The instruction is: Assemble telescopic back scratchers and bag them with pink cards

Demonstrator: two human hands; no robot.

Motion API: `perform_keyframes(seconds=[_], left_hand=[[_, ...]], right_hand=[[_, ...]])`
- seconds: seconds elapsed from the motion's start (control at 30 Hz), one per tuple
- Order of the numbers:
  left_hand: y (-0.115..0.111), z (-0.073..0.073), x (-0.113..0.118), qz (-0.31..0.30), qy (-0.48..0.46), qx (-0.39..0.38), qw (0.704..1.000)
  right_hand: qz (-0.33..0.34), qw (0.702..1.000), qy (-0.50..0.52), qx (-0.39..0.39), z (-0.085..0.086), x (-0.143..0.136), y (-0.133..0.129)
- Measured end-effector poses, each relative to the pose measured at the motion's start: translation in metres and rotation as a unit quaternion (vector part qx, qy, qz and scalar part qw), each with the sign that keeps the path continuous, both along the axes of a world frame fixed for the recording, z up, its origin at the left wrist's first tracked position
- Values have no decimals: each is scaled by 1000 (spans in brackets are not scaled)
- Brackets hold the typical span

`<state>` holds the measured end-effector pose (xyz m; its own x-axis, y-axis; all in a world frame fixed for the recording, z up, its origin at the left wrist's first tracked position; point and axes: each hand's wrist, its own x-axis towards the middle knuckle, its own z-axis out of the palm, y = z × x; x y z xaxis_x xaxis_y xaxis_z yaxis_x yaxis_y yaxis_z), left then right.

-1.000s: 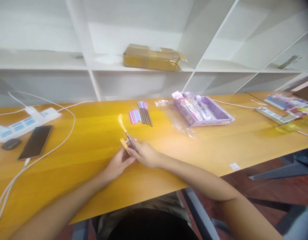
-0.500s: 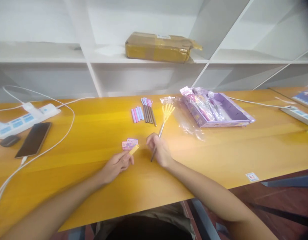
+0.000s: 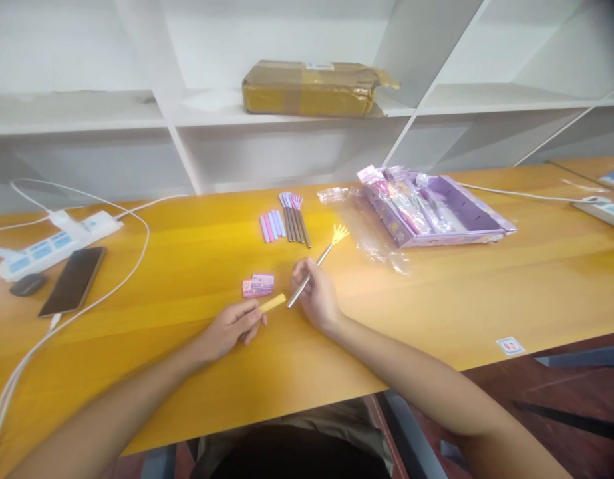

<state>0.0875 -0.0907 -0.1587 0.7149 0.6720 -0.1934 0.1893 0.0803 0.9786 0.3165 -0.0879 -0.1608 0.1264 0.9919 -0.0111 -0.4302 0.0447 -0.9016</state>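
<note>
My left hand [image 3: 237, 328] pinches a yellow tube [image 3: 273, 304], its free end pointing right. In my right hand [image 3: 315, 293] is a metal rod [image 3: 326, 253] topped by a small yellow hand-shaped head [image 3: 339, 233]; its bare lower end lies close to the tube, apart from it. Beyond my hands, pink, purple and blue tubes [image 3: 273, 226] lie in a row beside several rods with blue and pink heads [image 3: 295, 219]. Small printed cards [image 3: 258, 285] rest just past my left hand.
A purple box [image 3: 466, 209] with wrapped items stands at the right, clear plastic wrap [image 3: 379, 249] beside it. At the left are a power strip [image 3: 57, 245], a phone [image 3: 73, 281] and white cables. A taped carton [image 3: 309, 90] sits on the shelf.
The rod in my right hand has tilted, its head lower and to the right, its lower end swung left and up. The yellow tube has turned flatter towards it.
</note>
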Motion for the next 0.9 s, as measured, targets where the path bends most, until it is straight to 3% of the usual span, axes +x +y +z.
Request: perform_keyframes(seconds=[0.47, 0.6, 0.9], left_hand=[[0, 2, 0, -16, 16, -9, 1000], [-1, 4, 2, -16, 26, 6, 1000], [-2, 2, 3, 18, 27, 14, 999]], right_hand=[[8, 998, 66, 1, 5, 3, 0], [-15, 999, 29, -3, 4, 2, -2], [-73, 990, -103, 65, 3, 5, -8]])
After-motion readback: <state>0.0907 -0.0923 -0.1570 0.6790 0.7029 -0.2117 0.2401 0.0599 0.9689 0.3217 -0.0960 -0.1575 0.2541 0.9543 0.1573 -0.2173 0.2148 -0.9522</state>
